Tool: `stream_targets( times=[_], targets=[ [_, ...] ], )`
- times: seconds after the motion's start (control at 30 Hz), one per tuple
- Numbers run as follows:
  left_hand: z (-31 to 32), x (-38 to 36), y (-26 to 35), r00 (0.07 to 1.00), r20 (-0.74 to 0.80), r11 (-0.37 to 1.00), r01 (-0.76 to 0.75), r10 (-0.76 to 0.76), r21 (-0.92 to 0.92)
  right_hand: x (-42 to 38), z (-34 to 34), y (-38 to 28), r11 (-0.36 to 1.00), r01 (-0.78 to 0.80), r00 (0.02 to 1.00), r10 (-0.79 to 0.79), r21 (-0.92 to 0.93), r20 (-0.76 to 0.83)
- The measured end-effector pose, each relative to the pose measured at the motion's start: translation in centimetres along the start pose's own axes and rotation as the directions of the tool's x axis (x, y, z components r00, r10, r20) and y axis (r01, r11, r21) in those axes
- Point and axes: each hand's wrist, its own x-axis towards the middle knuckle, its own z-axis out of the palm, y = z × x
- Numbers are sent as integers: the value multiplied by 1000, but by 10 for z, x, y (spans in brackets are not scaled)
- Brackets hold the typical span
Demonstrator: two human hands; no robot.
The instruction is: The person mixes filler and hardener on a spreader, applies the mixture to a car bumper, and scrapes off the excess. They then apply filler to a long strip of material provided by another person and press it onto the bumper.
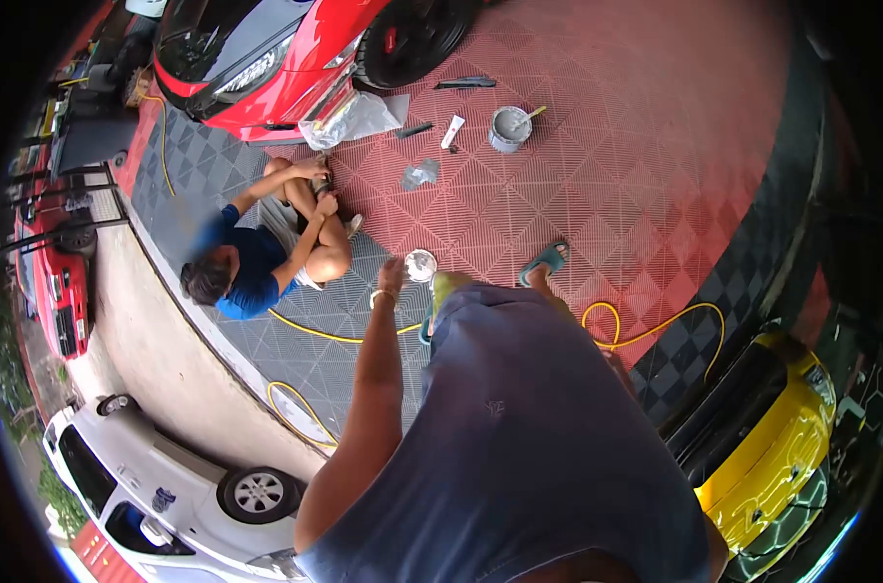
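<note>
My left hand (391,280), with a band at the wrist, reaches down in front of my body. Its fingers are closed at the edge of a small round white-rimmed piece (421,265), like a tub or lid, with pale, uneven paste in it. Only a small part of my right hand (612,361) shows beside my shirt, low on the right. Its fingers are hidden.
A person (252,255) sits on the tiled floor by a red car (276,73). Ahead are an open can (509,130) with a stick, a white tube (452,131) and plastic sheeting (354,119). A yellow hose (339,338) crosses the floor. A yellow car part (767,428) stands right.
</note>
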Motion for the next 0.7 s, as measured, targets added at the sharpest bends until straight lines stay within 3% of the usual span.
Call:
stream_targets(
  times=[0.03,0.1,0.13,0.17,0.2,0.23,0.27,0.33,0.4,0.43,0.47,0.53,0.6,0.67,0.7],
  targets=[
    [0,12,-42,957,118,939,230,-266,257,10,-28,-34,999,40,999,-41,35,23],
    [53,-64,-19,906,18,903,424,-424,-72,71,-106,-112,978,187,981,-191,95,36],
    [71,-89,-15,840,59,841,536,-540,69,103,-140,-129,960,252,966,-257,120,32],
    [81,-97,-40,790,114,797,586,-602,149,103,-162,-170,953,304,952,-304,6,19],
    [90,-122,-47,794,99,799,588,-599,124,125,-191,-205,963,259,966,-258,68,-19],
    [102,-144,-47,801,89,805,584,-592,103,124,-199,-246,953,278,946,-293,-122,-136],
    [120,-154,-39,816,86,820,567,-572,78,100,-193,-303,958,261,936,-282,-121,-209],
    [155,-163,-24,843,78,846,532,-532,19,120,-212,-379,944,309,945,-319,-118,-76],
    [178,-161,-19,797,26,785,599,-603,-160,225,-251,-436,966,217,951,-242,139,193],
    [188,-153,-15,793,26,777,602,-609,-185,192,-229,-469,914,383,920,-363,-136,151],
    [198,-149,-8,795,1,774,590,-606,-230,156,-184,-494,770,495,866,-476,-401,155],
    [220,-123,21,808,-57,775,540,-587,-329,151,-148,-530,523,613,773,-550,-592,315],
    [239,-95,30,824,-49,750,486,-564,-449,118,-110,-561,410,685,727,-428,-602,536],
    [262,-54,65,844,-76,738,416,-531,-532,105,-82,-591,443,775,617,-377,-450,691],
    [271,-40,84,866,-96,744,360,-491,-563,102,-76,-609,446,750,649,-353,-489,674]
  ],
)
